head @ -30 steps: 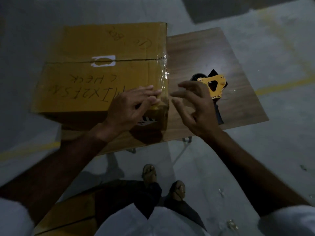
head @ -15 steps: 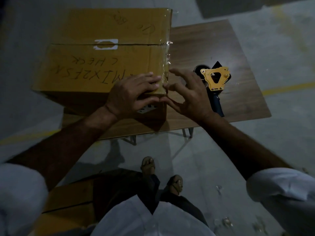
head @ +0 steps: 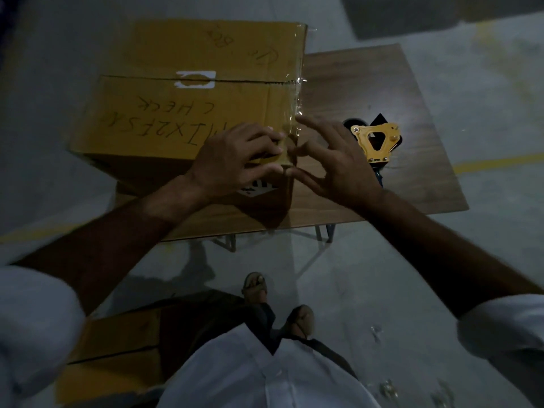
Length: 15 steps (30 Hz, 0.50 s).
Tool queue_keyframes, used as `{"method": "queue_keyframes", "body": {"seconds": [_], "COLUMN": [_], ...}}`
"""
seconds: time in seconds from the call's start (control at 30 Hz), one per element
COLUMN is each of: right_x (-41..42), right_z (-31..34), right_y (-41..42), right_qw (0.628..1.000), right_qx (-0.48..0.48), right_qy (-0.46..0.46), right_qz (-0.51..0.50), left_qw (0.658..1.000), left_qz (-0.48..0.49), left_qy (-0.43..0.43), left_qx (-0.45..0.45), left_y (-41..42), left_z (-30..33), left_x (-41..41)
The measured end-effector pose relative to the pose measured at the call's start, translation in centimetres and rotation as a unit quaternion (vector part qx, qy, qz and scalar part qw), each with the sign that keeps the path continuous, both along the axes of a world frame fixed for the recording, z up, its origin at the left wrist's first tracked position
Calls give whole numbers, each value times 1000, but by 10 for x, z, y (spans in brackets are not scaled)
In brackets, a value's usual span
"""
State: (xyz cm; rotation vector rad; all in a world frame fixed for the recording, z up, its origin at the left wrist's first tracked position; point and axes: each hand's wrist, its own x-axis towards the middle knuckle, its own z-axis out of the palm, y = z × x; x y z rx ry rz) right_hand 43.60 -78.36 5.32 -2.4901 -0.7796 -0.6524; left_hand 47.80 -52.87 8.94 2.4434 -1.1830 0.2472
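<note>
The box [head: 188,113] sits on the left part of the table [head: 368,83], its left side hanging out past the tabletop. It is plain brown cardboard, closed, with a dark seam running across the top where the two flaps meet. A torn white label patch lies on that seam. Black handwriting covers the near flap, upside down to me, and smaller scribbles mark the far flap. A strip of clear tape [head: 295,92] runs down the box's right edge, wrinkled and shiny.

My left hand [head: 232,160] lies on the near right corner, fingers flat along the top edge and pressing down. My right hand [head: 332,163] is beside it with fingers spread wide, the fingertips touching the taped corner and holding nothing.

The table is dark wood grain on metal legs. A yellow tape gun [head: 376,141] lies on it just behind my right hand. The floor [head: 471,260] is grey concrete, dimly lit, with a yellow line [head: 497,163] painted across it. Another carton [head: 117,348] rests on the floor near my feet.
</note>
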Motion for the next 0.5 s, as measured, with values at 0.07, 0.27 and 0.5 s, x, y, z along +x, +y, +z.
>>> {"method": "queue_keyframes", "body": {"seconds": [0.07,0.27,0.5], "right_x": [7,-5,4], "right_z": [0,-28,0], "right_y": [-1,15,8], "right_qw": [999,999,999], "right_qx": [-28,-24,-41], "right_qy": [-34,16,4], "right_qz": [15,-34,-13], "left_qw": [999,993,999], "left_qz": [15,52,21], "left_qy": [-41,-54,13], "left_qx": [10,86,46], "left_y": [-3,-16,-12], "left_z": [-2,-13,7], "left_x": [0,-14,3]}}
